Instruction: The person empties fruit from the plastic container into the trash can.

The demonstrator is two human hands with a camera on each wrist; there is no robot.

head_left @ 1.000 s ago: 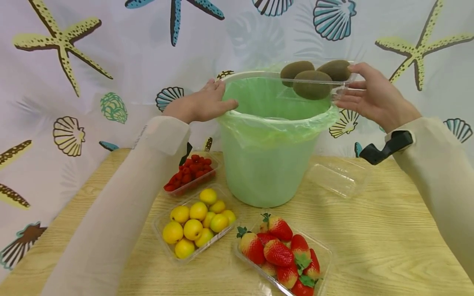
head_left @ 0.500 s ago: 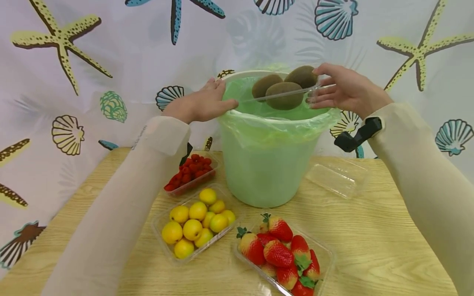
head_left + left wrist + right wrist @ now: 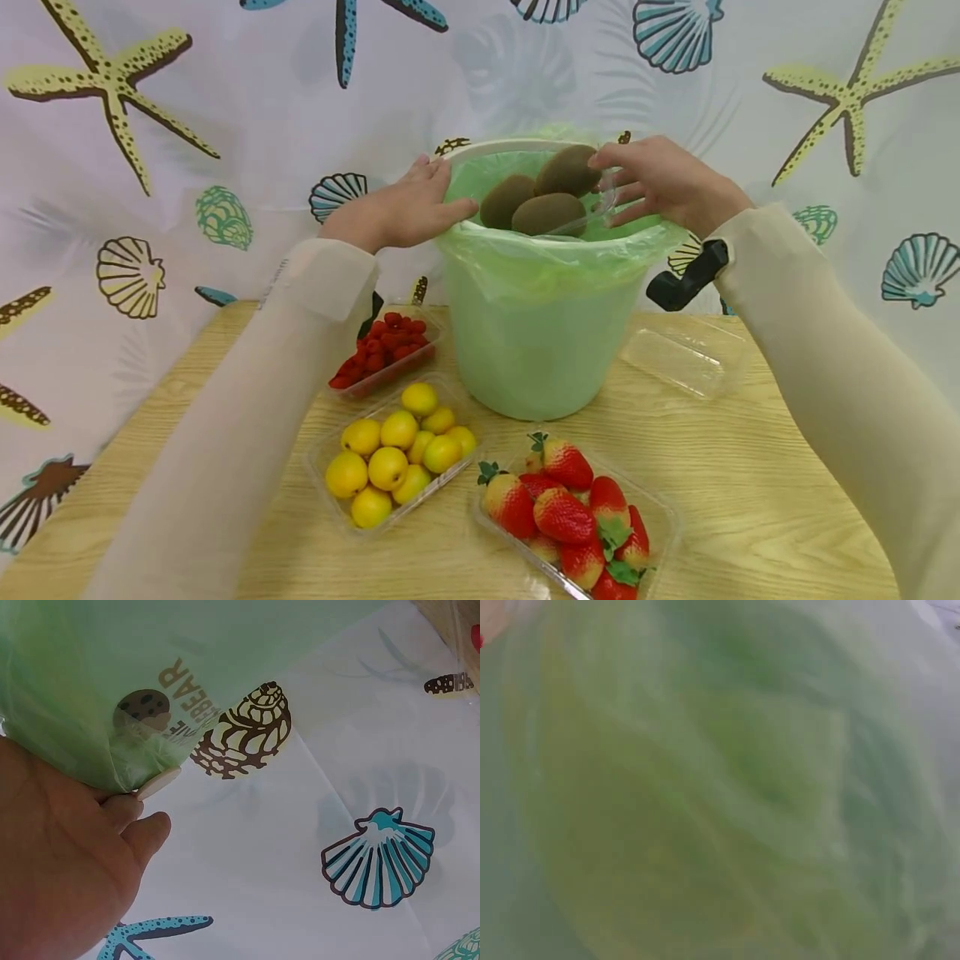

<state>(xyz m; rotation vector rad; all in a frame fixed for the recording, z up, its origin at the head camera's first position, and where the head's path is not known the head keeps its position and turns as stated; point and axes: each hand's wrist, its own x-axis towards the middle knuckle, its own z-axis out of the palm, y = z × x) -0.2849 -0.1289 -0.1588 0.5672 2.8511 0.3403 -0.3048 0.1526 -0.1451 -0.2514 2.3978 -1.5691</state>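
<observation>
My right hand (image 3: 663, 183) grips one end of a clear plastic tray (image 3: 609, 196), tilted down to the left over the mouth of a green trash bin (image 3: 536, 350). Three brown kiwis (image 3: 549, 215) lie together in the tray's lower part. The bin has a thin green liner bag (image 3: 555, 267) folded over its rim. On the bin's left side my left hand (image 3: 393, 208) holds the rim, thumb laid across the top. In the left wrist view, curled fingertips (image 3: 146, 834) sit under the white rim (image 3: 159, 782). Blurred green liner (image 3: 705, 795) fills the right wrist view.
On the wooden table (image 3: 750, 492) stand clear trays of red berries (image 3: 382, 350), round yellow fruit (image 3: 397, 454) and strawberries (image 3: 570, 517). A fruitless clear tray (image 3: 678, 358) lies right of the bin. A patterned curtain (image 3: 262, 125) hangs behind.
My right hand has moved left and slightly down with the tray, tipping it lower at its left end. The kiwis have gone with it toward the bin's middle. My left hand stays on the rim.
</observation>
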